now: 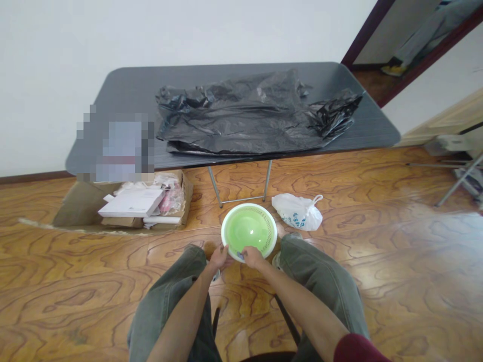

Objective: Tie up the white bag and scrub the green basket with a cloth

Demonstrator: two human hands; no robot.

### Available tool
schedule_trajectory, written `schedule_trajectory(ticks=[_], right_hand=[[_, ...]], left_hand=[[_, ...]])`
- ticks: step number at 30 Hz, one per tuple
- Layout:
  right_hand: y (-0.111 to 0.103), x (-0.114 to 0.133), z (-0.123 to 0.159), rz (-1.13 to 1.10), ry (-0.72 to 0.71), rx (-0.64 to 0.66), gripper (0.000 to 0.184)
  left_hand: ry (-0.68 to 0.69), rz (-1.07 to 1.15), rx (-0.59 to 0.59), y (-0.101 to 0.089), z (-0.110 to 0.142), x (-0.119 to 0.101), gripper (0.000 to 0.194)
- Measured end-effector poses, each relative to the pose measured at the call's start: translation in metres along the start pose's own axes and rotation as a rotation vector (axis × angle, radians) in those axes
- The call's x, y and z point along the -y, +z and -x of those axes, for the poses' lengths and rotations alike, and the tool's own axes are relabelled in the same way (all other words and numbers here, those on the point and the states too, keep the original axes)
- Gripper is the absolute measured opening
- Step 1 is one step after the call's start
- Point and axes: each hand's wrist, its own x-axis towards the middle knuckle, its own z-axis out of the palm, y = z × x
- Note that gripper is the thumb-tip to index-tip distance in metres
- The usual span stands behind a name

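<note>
A round basin [249,226], bright green inside with a white rim and a perforated band along its right side, is between my knees, low down near the floor. My left hand [219,257] grips its near-left rim, thumb on top. Over the near edge, my right hand [252,256] is closed, with a small bluish-grey thing [240,255] at its fingertips, too small to name. Whether that thing is fixed to the rim I cannot tell.
A tied white plastic bag [300,211] lies right of the basin. An open cardboard box [77,206] of packaging stands at left. Beyond, a dark folding table [132,80] bears black plastic sheeting [249,120] and a blurred-out object [123,146].
</note>
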Motion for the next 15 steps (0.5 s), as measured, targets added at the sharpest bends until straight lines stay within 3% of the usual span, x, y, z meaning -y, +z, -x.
schedule_trajectory(ticks=[8, 15], right_hand=[[0.006, -0.007, 0.001, -0.035, 0.016, -0.053, 0.037], [0.008, 0.003, -0.003, -0.117, -0.027, -0.082, 0.036]], left_hand=[[-0.006, -0.007, 0.01, 0.0, -0.003, 0.002, 0.048], [0.018, -0.015, 0.002, 0.002, -0.001, 0.002, 0.042]])
